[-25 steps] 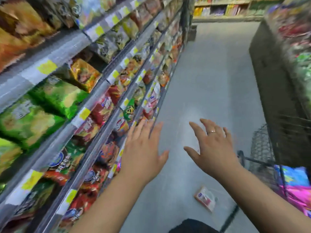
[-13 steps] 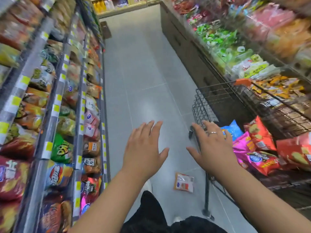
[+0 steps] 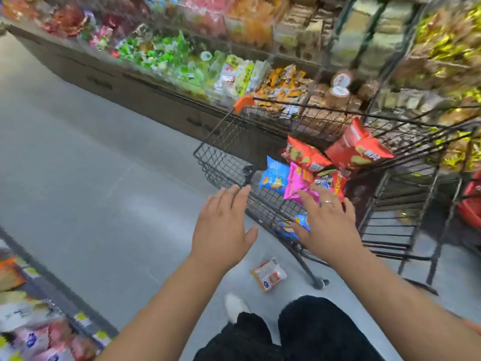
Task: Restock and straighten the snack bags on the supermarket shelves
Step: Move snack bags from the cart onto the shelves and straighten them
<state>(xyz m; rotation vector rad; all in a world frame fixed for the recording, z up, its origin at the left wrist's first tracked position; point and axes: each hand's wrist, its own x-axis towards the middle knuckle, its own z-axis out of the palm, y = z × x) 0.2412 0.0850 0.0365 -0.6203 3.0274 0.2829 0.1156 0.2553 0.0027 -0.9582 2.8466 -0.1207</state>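
A black wire cart (image 3: 221, 162) stands in the aisle holding several snack bags: a pink bag (image 3: 298, 183), a blue bag (image 3: 273, 175) and red bags (image 3: 356, 149). My right hand (image 3: 326, 225) hovers above the cart's near edge with fingers spread, just short of the pink bag, holding nothing. My left hand (image 3: 221, 230) is stretched out flat over the floor, left of the cart, also empty. One small orange-and-white bag (image 3: 269, 274) lies on the floor by the cart's wheel. The snack shelf (image 3: 39, 321) shows blurred at the lower left.
A long low display (image 3: 145, 82) of packaged sweets and snacks runs behind the cart. A metal rack (image 3: 406, 230) and a red basket (image 3: 471, 204) stand to the right. Grey floor (image 3: 78, 165) stretches to the left. My dark trousers and white shoe (image 3: 234, 306) are below.
The view has swung right, away from the snack shelf toward the cart. Both hands stay outstretched and empty; my right hand now sits over the cart near the pink bag.
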